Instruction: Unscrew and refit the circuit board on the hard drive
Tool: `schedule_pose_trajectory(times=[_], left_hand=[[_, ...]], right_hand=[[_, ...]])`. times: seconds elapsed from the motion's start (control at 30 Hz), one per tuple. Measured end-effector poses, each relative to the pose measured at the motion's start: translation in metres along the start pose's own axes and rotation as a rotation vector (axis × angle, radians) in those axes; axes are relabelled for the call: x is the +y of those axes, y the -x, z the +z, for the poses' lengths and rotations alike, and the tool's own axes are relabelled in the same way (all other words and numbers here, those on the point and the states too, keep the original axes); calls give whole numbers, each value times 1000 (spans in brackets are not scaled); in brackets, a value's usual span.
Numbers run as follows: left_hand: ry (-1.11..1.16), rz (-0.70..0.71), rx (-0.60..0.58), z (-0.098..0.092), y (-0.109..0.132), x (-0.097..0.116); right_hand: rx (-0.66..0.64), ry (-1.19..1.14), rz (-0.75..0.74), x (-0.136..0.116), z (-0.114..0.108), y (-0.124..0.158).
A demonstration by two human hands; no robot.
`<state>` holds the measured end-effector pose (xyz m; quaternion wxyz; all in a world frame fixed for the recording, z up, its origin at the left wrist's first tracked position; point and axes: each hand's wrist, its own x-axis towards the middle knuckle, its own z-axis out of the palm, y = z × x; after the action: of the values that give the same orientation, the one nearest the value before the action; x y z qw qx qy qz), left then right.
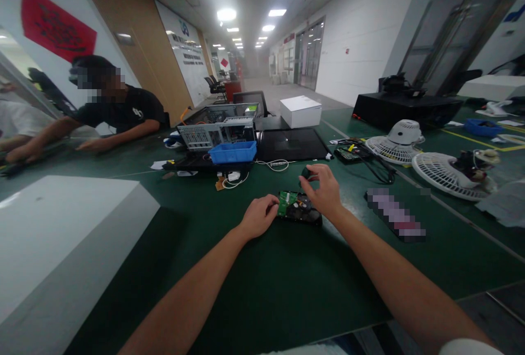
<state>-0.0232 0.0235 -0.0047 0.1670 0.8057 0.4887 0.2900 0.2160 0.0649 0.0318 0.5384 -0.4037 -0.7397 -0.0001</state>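
Observation:
A black hard drive (301, 214) lies flat on the green table, its green circuit board (288, 201) facing up at the left. My left hand (259, 216) is at the drive's left end, fingers curled and pressed against its edge. Above the drive, my right hand (324, 188) grips a small screwdriver (305, 173) with a dark handle. The fingers pinch it near the top, and the shaft points down at the drive. Whether the tip touches a screw is too small to tell.
An opened computer case (219, 128), a blue tray (233, 152) and a black panel (293, 145) stand beyond the drive. Fan parts (396, 141) and a blurred phone-shaped object (394, 214) lie right. A white box (69, 234) fills the left. A person (123, 106) works at far left.

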Motion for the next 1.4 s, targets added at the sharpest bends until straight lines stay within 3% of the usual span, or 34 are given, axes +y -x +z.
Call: schedule_pose_trajectory(times=[0.23, 0.43, 0.63, 0.9, 1.03, 1.1, 1.17, 1.3, 1.4], left_hand=[[-6, 15, 5, 1, 0, -1], [-1, 12, 6, 0, 0, 0], [4, 3, 10, -2, 1, 1], [39, -17, 13, -2, 1, 2], [105, -7, 68, -2, 1, -1], [130, -10, 129, 1, 0, -5], [130, -30, 180, 3, -1, -11], [117, -73, 249, 6, -3, -20], [129, -84, 266, 6, -3, -21]], right_hand=[[-12, -22, -3, -1, 1, 2], [-11, -63, 94, 1, 7, 5], [-15, -8, 50, 1, 5, 4], [60, 2, 71, -17, -10, -5], [7, 105, 122, -7, -19, -16], [-105, 173, 202, 4, -22, -20], [-341, 219, 265, 12, -25, -21], [-778, 209, 238, 14, -34, -18], [-998, 167, 229, 7, -36, -13]])
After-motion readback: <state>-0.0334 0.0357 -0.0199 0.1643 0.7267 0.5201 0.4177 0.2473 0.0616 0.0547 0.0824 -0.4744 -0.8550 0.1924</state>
